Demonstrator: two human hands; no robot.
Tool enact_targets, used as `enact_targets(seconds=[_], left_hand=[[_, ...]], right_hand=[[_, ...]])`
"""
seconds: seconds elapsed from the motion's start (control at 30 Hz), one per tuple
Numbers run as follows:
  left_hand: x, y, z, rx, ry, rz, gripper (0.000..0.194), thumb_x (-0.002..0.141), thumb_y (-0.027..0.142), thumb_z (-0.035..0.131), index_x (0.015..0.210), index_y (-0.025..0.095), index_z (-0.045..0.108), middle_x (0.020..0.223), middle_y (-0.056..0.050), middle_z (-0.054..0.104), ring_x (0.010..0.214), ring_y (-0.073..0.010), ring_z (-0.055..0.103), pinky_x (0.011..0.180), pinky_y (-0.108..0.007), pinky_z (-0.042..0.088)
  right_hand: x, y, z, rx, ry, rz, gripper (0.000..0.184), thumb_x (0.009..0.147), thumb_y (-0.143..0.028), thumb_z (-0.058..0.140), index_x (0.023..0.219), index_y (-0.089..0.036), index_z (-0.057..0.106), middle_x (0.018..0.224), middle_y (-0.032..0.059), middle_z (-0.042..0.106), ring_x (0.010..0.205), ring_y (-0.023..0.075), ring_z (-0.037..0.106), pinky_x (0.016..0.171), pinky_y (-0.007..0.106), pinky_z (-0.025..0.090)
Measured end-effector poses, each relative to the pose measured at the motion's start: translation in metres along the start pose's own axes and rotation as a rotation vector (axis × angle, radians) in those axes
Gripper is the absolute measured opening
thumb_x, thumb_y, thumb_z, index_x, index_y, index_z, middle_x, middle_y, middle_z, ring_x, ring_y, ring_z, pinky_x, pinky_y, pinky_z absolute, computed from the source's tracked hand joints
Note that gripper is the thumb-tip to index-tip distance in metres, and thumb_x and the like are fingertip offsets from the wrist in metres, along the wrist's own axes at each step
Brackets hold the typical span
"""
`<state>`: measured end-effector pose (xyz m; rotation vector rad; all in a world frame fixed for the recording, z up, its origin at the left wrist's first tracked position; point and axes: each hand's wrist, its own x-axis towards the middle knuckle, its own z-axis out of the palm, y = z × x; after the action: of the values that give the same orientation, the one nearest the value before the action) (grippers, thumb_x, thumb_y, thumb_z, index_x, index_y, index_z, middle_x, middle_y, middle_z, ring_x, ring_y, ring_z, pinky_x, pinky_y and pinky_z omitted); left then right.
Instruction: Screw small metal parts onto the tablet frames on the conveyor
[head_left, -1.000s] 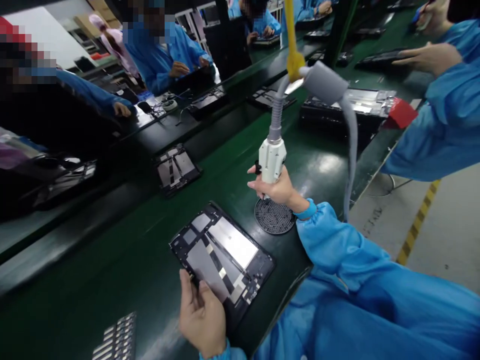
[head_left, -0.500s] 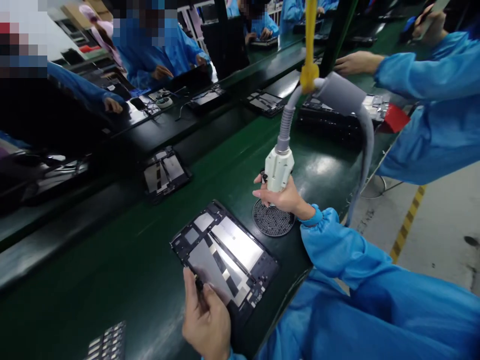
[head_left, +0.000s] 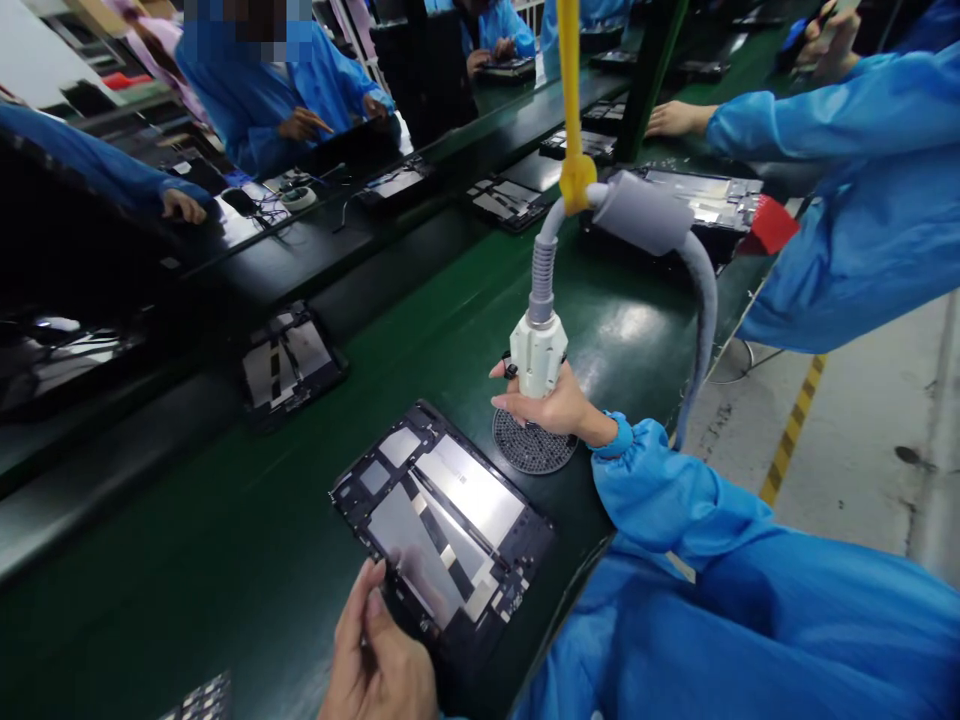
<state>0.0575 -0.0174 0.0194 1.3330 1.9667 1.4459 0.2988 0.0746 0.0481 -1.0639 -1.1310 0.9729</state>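
Note:
An opened tablet chassis [head_left: 442, 520] with silver shielding lies on the green belt in front of me. My left hand [head_left: 375, 655] rests at its near corner, fingers curled against the edge. My right hand [head_left: 551, 408] is wrapped round a white electric screwdriver [head_left: 537, 350] that hangs from a grey hose [head_left: 697, 300] and a yellow cord [head_left: 571, 110]. The tool's tip stands over a round perforated screw tray [head_left: 531, 448] just right of the tablet.
A second open tablet chassis [head_left: 289, 362] lies further up the green belt [head_left: 187, 540]. More units sit at the far stations, where several people in blue coats work. A co-worker's sleeve [head_left: 847, 190] reaches in at the right. A small tray [head_left: 199, 700] shows at the bottom edge.
The view has shifted; my left hand has slid back toward the tablet's near corner. My right hand stays on the screwdriver over the screw tray. The far chassis has moved left on the belt.

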Motion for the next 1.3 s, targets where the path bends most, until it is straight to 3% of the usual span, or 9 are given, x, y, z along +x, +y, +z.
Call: enact_targets(seconds=[0.1,0.3,0.43,0.57,0.73,0.87,1.0,1.13,1.3], left_hand=[[0.007,0.015,-0.008,0.107,0.093,0.027,0.042,0.081,0.039,0.064,0.119,0.021,0.063,0.1,-0.007,0.071,0.086,-0.0264,0.068,0.09,-0.048,0.054],[0.021,-0.001,-0.028,0.17,0.076,0.098,0.029,0.082,0.043,0.059,0.108,0.032,0.067,0.115,0.002,0.065,0.106,-0.0258,0.062,0.103,-0.048,0.046],[0.036,-0.03,-0.037,0.121,0.043,-0.19,0.039,0.065,0.048,0.072,0.09,0.019,0.069,0.087,-0.006,0.07,0.083,-0.0256,0.066,0.091,-0.051,0.052],[0.052,-0.045,-0.041,-0.112,-0.188,-0.394,0.042,0.054,0.045,0.078,0.077,0.012,0.066,0.066,-0.006,0.068,0.062,-0.0189,0.066,0.066,-0.034,0.058],[0.068,-0.033,-0.028,-0.249,-0.46,-0.417,0.035,0.063,0.041,0.075,0.077,0.01,0.068,0.066,-0.007,0.068,0.062,-0.0149,0.066,0.062,-0.025,0.054],[0.08,-0.028,-0.011,-0.196,-0.553,-0.295,0.028,0.067,0.038,0.071,0.076,0.012,0.068,0.066,-0.005,0.067,0.06,-0.0129,0.062,0.056,-0.021,0.049],[0.088,-0.031,-0.001,-0.135,-0.557,-0.207,0.022,0.068,0.034,0.069,0.075,0.013,0.068,0.068,-0.004,0.065,0.059,-0.0106,0.057,0.052,-0.018,0.044],[0.092,-0.03,0.001,-0.194,-0.578,-0.257,0.016,0.067,0.028,0.069,0.071,0.013,0.064,0.064,-0.001,0.061,0.053,-0.008,0.053,0.046,-0.017,0.043],[0.102,-0.03,0.002,-0.25,-0.687,-0.405,0.026,0.06,0.022,0.073,0.08,0.011,0.061,0.058,0.0,0.06,0.049,-0.0121,0.059,0.039,-0.018,0.045]], right_hand=[[-0.001,0.002,0.0,-0.019,-0.004,-0.006,0.026,0.067,-0.029,0.075,0.082,-0.016,0.058,0.05,-0.0042,0.053,0.044,0.0103,0.049,0.045,0.026,0.043],[-0.001,0.005,0.0,-0.051,0.008,-0.035,0.029,0.068,-0.027,0.075,0.09,-0.014,0.06,0.053,-0.004,0.054,0.046,0.0105,0.049,0.046,0.026,0.044],[-0.007,-0.007,0.004,-0.063,0.023,-0.063,0.032,0.07,-0.027,0.075,0.097,-0.015,0.06,0.05,-0.0053,0.053,0.041,0.0105,0.048,0.044,0.027,0.044],[-0.005,-0.027,0.014,-0.025,0.023,-0.139,0.035,0.075,-0.026,0.074,0.105,-0.021,0.06,0.051,-0.0033,0.056,0.043,0.014,0.054,0.048,0.031,0.047],[-0.002,-0.053,0.057,0.163,-0.267,-0.04,0.037,0.075,-0.042,0.073,0.103,-0.02,0.061,0.056,-0.0015,0.06,0.045,0.0152,0.057,0.045,0.03,0.048],[-0.006,-0.059,0.103,0.117,-0.309,-0.001,0.034,0.075,-0.037,0.073,0.099,-0.015,0.062,0.051,-0.0031,0.056,0.04,0.0124,0.054,0.04,0.026,0.045],[-0.007,-0.055,0.14,0.099,-0.338,0.015,0.037,0.069,-0.034,0.078,0.096,-0.013,0.063,0.05,-0.0037,0.055,0.043,0.0121,0.053,0.043,0.027,0.046],[-0.007,-0.042,0.167,0.101,-0.339,0.02,0.037,0.063,-0.029,0.082,0.092,-0.014,0.064,0.053,-0.0037,0.056,0.048,0.0115,0.053,0.053,0.029,0.049],[-0.006,-0.024,0.188,0.085,-0.384,0.068,0.033,0.063,-0.026,0.08,0.089,-0.014,0.063,0.057,-0.0032,0.055,0.053,0.0124,0.054,0.056,0.028,0.048]])
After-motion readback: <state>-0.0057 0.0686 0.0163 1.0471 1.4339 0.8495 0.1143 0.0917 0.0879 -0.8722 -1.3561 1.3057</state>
